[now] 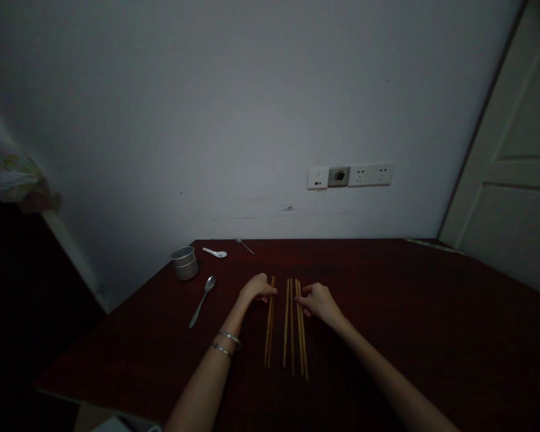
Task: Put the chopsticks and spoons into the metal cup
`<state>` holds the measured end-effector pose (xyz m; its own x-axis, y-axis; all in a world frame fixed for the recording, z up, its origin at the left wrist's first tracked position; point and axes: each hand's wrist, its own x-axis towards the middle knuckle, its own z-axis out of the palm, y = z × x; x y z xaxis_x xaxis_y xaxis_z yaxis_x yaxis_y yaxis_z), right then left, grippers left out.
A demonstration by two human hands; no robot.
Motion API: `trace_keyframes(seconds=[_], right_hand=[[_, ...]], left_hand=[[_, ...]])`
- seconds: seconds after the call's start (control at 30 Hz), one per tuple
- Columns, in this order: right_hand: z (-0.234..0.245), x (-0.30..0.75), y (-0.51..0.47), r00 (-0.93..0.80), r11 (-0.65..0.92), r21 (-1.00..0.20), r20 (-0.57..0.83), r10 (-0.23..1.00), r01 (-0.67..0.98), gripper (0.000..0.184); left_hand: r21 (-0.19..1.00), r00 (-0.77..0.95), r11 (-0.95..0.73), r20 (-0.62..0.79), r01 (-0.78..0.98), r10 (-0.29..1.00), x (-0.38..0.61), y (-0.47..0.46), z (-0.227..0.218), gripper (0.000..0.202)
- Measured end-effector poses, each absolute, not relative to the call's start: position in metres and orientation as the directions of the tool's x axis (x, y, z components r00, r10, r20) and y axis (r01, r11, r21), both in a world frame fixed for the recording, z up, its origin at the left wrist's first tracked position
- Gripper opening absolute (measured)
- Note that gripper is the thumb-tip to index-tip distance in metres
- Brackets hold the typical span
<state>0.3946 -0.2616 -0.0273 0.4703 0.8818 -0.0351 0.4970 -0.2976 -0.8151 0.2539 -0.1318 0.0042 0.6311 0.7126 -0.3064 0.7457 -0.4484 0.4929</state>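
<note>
Both forearms reach in over the near edge of the dark red table (pixel 387 336), converging toward its middle, where six chopsticks lie in three pairs, their length running roughly from the near edge toward the far one. The left hand (pixel 257 288) comes in from the near left, its forearm slanting up and to the right, wrist bent, two bracelets (pixel 222 350) just behind it. Its back faces up, its fingers curl, and the thumb reaches across the left pair of chopsticks (pixel 269 327) close to their far ends; that pair is pinched between thumb and fingers. The right hand (pixel 319 303) mirrors it from the near right, forearm stretched long and diagonal, wrist nearly straight, knuckles raised. Its thumb and bent forefinger grasp the right pair of chopsticks (pixel 300 336), also toward the far ends. Between the hands, the middle pair of chopsticks (pixel 286 324) lies on the table, nearer to the right pair and slightly spread at the near ends. A metal spoon (pixel 202 303) lies between the left forearm and the table's left edge. A metal cup (pixel 185 264) stands by the far left corner, with a white spoon (pixel 216 253) beside it near the far edge.
</note>
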Motion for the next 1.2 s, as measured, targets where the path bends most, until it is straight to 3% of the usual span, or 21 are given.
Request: trace_keyframes(seconds=[0.53,0.7,0.83,0.93,1.2], right_hand=[[-0.028,0.395,-0.261,0.482,-0.320,-0.838,-0.079,0.872,0.442,0.022],[-0.019,0.402,-0.256,0.432,-0.271,-0.837,-0.047,0.901,0.476,0.014],[0.001,0.409,-0.238,0.373,-0.169,-0.794,0.078,0.924,0.584,0.020],[0.016,0.412,-0.213,0.360,-0.130,-0.763,0.142,0.922,0.634,0.014],[0.021,0.398,-0.126,0.296,-0.088,-0.762,0.140,0.945,0.642,0.016]], left_hand=[[0.509,0.680,-0.496,-0.279,0.704,0.678,0.266,-0.151,0.005,0.025],[0.531,0.666,-0.471,-0.266,0.704,0.697,0.263,-0.144,0.012,0.031],[0.507,0.657,-0.508,-0.166,0.696,0.735,0.251,-0.128,0.034,0.032],[0.498,0.649,-0.520,-0.120,0.694,0.751,0.233,-0.114,0.058,0.031],[0.490,0.560,-0.426,-0.165,0.761,0.812,0.156,-0.074,0.103,0.026]])
